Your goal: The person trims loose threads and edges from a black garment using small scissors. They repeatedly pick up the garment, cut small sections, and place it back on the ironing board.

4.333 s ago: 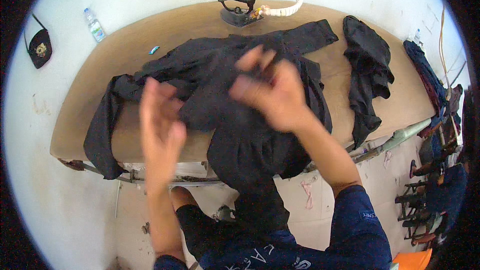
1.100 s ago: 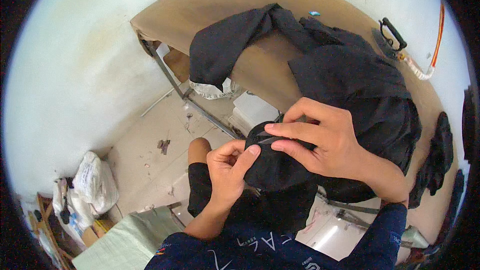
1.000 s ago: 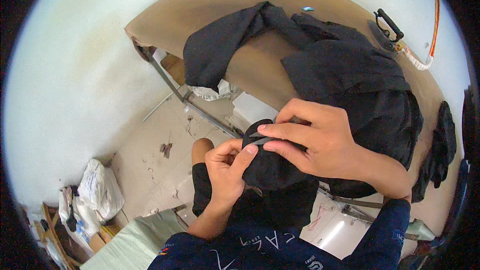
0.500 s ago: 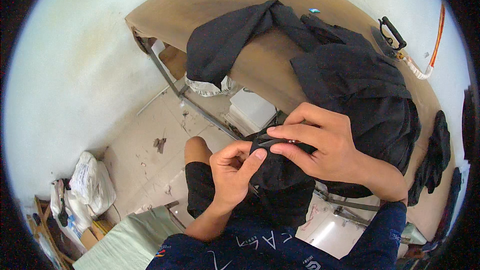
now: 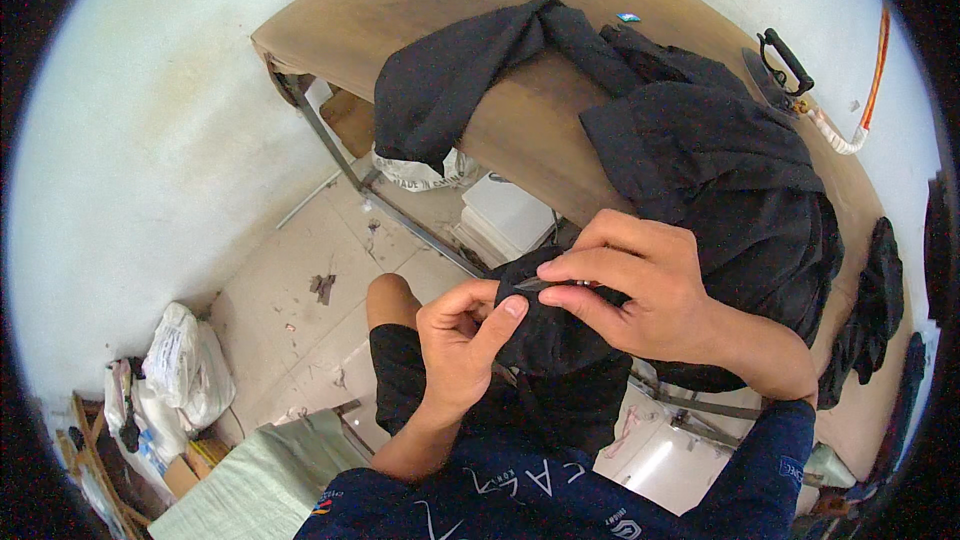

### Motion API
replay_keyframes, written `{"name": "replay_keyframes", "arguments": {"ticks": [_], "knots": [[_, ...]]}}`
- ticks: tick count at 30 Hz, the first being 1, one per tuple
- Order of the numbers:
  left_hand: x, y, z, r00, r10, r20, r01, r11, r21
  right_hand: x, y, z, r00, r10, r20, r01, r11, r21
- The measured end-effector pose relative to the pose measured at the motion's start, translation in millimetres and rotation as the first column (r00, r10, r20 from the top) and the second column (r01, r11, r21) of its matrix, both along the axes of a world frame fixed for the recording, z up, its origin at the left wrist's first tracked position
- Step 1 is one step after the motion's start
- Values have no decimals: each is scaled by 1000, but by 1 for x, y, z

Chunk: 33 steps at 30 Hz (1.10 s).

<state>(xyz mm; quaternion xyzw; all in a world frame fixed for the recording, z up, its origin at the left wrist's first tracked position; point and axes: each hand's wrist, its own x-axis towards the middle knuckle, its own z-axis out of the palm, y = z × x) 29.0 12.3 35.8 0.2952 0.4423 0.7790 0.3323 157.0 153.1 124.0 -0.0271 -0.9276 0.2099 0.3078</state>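
Note:
Above my lap, my left hand (image 5: 463,340) pinches an edge of the black garment (image 5: 555,335) between thumb and fingers. My right hand (image 5: 645,285) grips thread snips (image 5: 529,284), a small tool with pointed dark metal blades and a bit of red showing near the fingers. The snips' tip rests at the cloth, right beside my left thumb. Most of the tool is hidden inside my right hand. From my lap, the black cloth runs up to the right onto the table, where a large heap of it (image 5: 715,145) lies folded and creased.
The brown table (image 5: 400,0) curves across the far side. An iron (image 5: 785,65) with a black handle and a cord stands at its right end. Beneath are a white box (image 5: 508,212) and a white sack (image 5: 425,172). White plastic bags (image 5: 187,365) sit at the left.
The snips' tip has shifted slightly at the cloth, with small movements of my right fingers. Both hands keep their hold in nearly the same place.

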Motion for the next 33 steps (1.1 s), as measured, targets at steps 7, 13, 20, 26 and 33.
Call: {"name": "replay_keyframes", "arguments": {"ticks": [7, 13, 20, 26, 33], "knots": [[-2, 6, 8, 869, -154, 469, 80, 981, 175, 1, -5, 9, 976, 2, 219, 80, 928, -364], [3, 5, 25, 888, -318, 331, 247, 939, 239, -6, -3, -26, 996, -25, 90, 51, 955, -294], [-34, 3, 9, 913, 130, -386, -198, 970, -141, -10, 14, -20, 971, 35, 237, 209, 359, -910], [-26, 8, -15, 979, -183, -94, 183, 983, -10, -11, 18, -27, 977, 44, 211, 198, 205, -959], [-20, 16, -4, 966, -38, 256, 23, 998, 60, -11, 19, -9, 952, -14, 305, 278, 452, -848]]}}
